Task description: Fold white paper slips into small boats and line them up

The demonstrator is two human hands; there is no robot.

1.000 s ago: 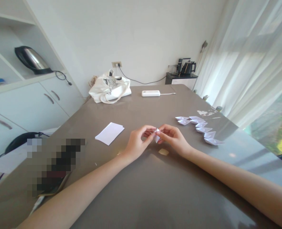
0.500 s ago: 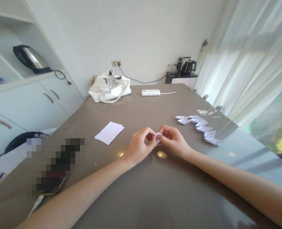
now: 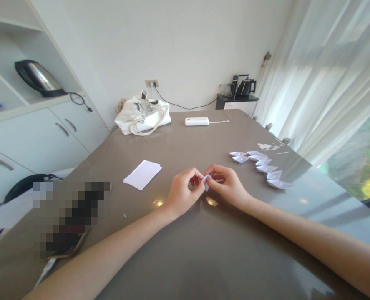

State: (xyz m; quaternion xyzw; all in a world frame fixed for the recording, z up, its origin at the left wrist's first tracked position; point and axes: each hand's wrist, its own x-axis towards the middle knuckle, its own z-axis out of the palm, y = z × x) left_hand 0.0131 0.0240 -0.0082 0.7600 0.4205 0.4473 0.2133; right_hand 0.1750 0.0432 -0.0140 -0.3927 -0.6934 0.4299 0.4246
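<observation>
Between my two hands, over the middle of the table, is a small folded piece of white paper (image 3: 207, 183). My left hand (image 3: 185, 188) pinches its left side with thumb and forefinger. On the other side my right hand (image 3: 227, 182) grips it between thumb and bent fingers, which hide much of it. Several folded paper boats (image 3: 267, 168) stand in a staggered row to the right. A stack of white paper sheets (image 3: 142, 175) lies to the left of my hands.
At the table's far end are a white handbag (image 3: 144, 114) and a white power bank (image 3: 196, 121) with a short cable. Paper scraps (image 3: 268, 146) lie near the right edge. A blurred-out dark device (image 3: 75, 225) with a white cable rests at the left edge.
My right hand has shifted slightly against the folded paper, and more of the paper shows below the fingertips. The view has moved a little; the boats and sheets stay put.
</observation>
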